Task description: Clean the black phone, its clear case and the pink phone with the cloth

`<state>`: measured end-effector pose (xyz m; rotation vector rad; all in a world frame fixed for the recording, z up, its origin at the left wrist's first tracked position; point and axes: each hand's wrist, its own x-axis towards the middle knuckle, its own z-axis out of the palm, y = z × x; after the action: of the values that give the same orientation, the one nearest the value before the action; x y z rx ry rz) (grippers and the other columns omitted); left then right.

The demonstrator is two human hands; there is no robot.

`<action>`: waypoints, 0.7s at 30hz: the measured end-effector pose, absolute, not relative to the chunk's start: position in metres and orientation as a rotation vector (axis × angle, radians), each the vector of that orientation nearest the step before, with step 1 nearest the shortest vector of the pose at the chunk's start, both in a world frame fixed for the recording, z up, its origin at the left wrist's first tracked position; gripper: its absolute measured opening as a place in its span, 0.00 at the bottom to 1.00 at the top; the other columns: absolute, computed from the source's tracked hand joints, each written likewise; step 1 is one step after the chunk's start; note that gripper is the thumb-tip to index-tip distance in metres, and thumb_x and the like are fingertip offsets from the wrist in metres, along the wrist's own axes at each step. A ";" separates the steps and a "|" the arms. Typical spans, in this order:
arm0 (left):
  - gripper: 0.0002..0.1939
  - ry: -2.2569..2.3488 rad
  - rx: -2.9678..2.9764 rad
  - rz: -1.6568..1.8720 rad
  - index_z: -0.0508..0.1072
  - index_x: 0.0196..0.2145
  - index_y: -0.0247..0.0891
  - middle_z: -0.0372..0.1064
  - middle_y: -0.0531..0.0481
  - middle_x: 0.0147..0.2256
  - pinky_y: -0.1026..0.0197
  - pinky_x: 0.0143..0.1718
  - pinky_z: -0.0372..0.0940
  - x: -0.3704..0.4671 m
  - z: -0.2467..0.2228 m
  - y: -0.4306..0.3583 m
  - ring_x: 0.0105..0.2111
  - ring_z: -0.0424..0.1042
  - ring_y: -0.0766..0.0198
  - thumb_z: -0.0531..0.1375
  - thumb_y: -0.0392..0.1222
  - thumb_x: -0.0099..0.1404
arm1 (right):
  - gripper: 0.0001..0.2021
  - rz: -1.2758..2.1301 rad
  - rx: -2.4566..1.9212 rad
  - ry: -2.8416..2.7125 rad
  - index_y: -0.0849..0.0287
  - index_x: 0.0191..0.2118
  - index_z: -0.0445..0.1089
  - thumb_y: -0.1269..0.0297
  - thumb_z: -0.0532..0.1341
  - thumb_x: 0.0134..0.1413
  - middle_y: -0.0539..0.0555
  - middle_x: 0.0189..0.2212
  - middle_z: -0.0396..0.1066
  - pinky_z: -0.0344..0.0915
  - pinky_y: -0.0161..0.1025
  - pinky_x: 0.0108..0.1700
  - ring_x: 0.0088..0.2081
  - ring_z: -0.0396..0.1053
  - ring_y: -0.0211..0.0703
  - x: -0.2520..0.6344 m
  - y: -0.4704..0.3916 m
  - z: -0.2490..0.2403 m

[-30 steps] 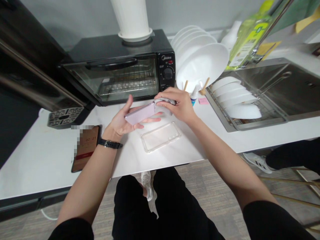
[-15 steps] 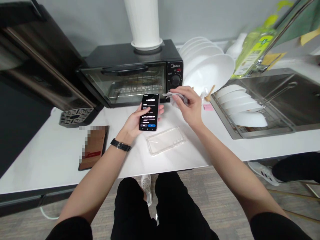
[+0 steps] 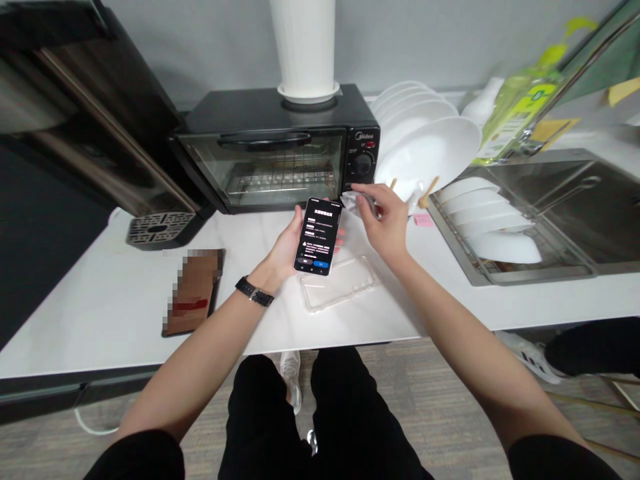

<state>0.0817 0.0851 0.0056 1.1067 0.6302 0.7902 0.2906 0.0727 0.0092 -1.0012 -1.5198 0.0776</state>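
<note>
My left hand (image 3: 284, 250) is closed around a smartphone (image 3: 318, 237), its lit screen turned up toward me with lines of text and a blue button. Fingertips show past the phone's right edge, and the thumb lies along its left side. Just right of the phone, my right hand (image 3: 387, 220) pinches a crumpled whitish wipe (image 3: 353, 201), partly hidden by the fingers. Below both hands, a clear phone case (image 3: 340, 285) lies flat on the white counter (image 3: 270, 333); the phone hangs over its upper left part.
Behind the hands stands a black toaster oven (image 3: 280, 153) with a white pot (image 3: 306, 53) on top. White plates (image 3: 425, 150) lean at its right, beside a sink (image 3: 565, 267) with bowls (image 3: 487, 220). A brown tablet-like thing (image 3: 193, 293), partly pixelated, lies left. Another person's shoe (image 3: 530, 357) shows at right.
My left thumb has moved off the phone's screen to its left side. The phone is now tilted slightly clockwise and nearer the wipe. The whole view has shifted a little.
</note>
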 end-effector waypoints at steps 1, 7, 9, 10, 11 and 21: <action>0.40 0.635 1.078 0.791 0.77 0.56 0.40 0.83 0.38 0.43 0.42 0.43 0.80 0.081 0.005 0.086 0.44 0.84 0.43 0.50 0.77 0.70 | 0.14 0.073 -1.002 -1.531 0.53 0.50 0.82 0.54 0.61 0.72 0.57 0.45 0.82 0.76 0.47 0.45 0.43 0.78 0.48 0.290 0.072 0.009; 0.40 0.585 0.725 0.708 0.74 0.60 0.33 0.83 0.37 0.44 0.47 0.50 0.79 0.075 -0.003 0.092 0.47 0.84 0.47 0.42 0.70 0.78 | 0.14 0.060 -1.056 -1.562 0.52 0.52 0.81 0.55 0.60 0.73 0.56 0.46 0.81 0.74 0.43 0.40 0.43 0.77 0.46 0.289 0.070 0.008; 0.40 0.546 0.647 0.710 0.74 0.61 0.32 0.83 0.36 0.46 0.47 0.53 0.79 0.074 -0.004 0.094 0.48 0.84 0.48 0.41 0.68 0.79 | 0.14 0.068 -1.061 -1.567 0.52 0.52 0.80 0.55 0.59 0.73 0.56 0.46 0.81 0.75 0.44 0.41 0.41 0.76 0.46 0.289 0.070 0.008; 0.40 0.529 0.618 0.716 0.74 0.62 0.32 0.83 0.37 0.46 0.48 0.53 0.78 0.073 -0.004 0.094 0.48 0.84 0.48 0.41 0.68 0.79 | 0.14 0.067 -1.056 -1.568 0.52 0.52 0.80 0.55 0.59 0.73 0.56 0.46 0.81 0.75 0.45 0.42 0.41 0.76 0.46 0.289 0.070 0.009; 0.40 0.518 0.595 0.722 0.73 0.62 0.32 0.83 0.37 0.46 0.48 0.54 0.78 0.074 -0.004 0.094 0.48 0.84 0.48 0.41 0.67 0.79 | 0.14 0.064 -1.050 -1.568 0.51 0.52 0.80 0.54 0.59 0.73 0.56 0.46 0.80 0.76 0.45 0.42 0.42 0.76 0.47 0.289 0.069 0.009; 0.35 0.502 0.548 0.659 0.74 0.63 0.33 0.83 0.37 0.48 0.48 0.53 0.78 0.088 0.006 0.080 0.47 0.85 0.50 0.41 0.61 0.82 | 0.08 0.096 -1.005 -1.680 0.53 0.48 0.78 0.59 0.64 0.70 0.55 0.43 0.80 0.75 0.47 0.47 0.45 0.76 0.49 0.281 0.069 0.003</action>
<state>0.0877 0.0797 0.0065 0.5482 0.5024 0.6594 0.2809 0.0686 0.0031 -1.0052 -1.6798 0.0961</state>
